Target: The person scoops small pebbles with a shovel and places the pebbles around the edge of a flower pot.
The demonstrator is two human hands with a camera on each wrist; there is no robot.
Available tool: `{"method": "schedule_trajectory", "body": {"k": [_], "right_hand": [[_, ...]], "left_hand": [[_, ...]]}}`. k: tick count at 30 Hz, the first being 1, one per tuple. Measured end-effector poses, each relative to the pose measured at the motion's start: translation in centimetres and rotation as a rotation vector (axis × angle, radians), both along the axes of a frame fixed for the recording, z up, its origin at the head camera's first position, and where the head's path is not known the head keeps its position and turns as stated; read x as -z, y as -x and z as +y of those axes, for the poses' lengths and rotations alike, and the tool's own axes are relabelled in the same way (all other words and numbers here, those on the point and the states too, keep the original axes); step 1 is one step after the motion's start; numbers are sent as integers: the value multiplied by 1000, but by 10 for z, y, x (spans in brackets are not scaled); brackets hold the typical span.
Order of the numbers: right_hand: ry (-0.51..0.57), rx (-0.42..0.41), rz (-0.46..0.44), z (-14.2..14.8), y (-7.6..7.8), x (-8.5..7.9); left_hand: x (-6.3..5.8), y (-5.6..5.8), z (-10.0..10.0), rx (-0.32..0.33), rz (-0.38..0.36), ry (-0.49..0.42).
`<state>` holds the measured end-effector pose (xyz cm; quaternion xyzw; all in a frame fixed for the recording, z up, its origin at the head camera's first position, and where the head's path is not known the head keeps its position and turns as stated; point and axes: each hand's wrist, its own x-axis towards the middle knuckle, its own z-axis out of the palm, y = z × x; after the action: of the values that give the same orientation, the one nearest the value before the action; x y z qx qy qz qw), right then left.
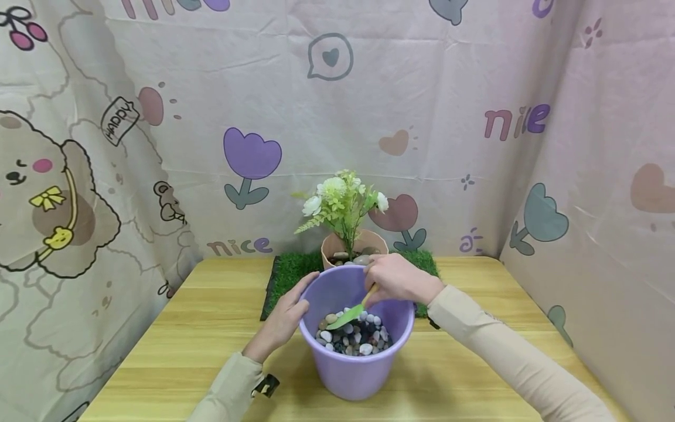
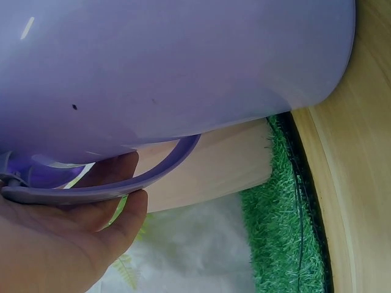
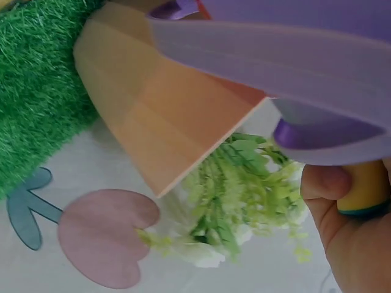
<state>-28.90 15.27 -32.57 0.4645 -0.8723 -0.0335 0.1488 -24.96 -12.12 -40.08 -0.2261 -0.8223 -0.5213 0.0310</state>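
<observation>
A purple bucket (image 1: 354,372) stands on the table, with pebbles (image 1: 365,349) in its bottom. My left hand (image 1: 285,316) holds the bucket at its left rim; in the left wrist view, its fingers lie around the purple handle (image 2: 91,194) beside the wall. My right hand (image 1: 398,278) reaches over the far right rim and grips a small trowel. The trowel's green blade (image 1: 345,317) tilts down to the left and touches the pebbles. In the right wrist view, its yellow handle (image 3: 365,189) sits in the fist.
Behind the bucket, a peach flowerpot (image 1: 328,246) with stones and white flowers (image 1: 333,187) stands on a green turf mat (image 1: 292,272). The wooden table (image 1: 211,328) meets a printed cloth backdrop (image 1: 453,76) at the back and sides.
</observation>
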Motion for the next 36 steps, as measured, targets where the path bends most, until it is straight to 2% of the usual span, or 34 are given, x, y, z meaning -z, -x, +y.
{"method": "schedule_trajectory", "body": {"k": [10, 16, 22, 26, 36], "right_hand": [[59, 8, -51, 3, 10, 6], [83, 6, -14, 9, 10, 10], [177, -53, 36, 16, 8, 12], [232, -47, 33, 21, 8, 12], [200, 9, 22, 17, 8, 7]], "left_hand": [[1, 0, 0, -3, 8, 3], [0, 0, 0, 4, 16, 0], [-1, 0, 0, 5, 10, -3], [-1, -1, 0, 5, -5, -4], [0, 0, 0, 5, -9, -6]]}}
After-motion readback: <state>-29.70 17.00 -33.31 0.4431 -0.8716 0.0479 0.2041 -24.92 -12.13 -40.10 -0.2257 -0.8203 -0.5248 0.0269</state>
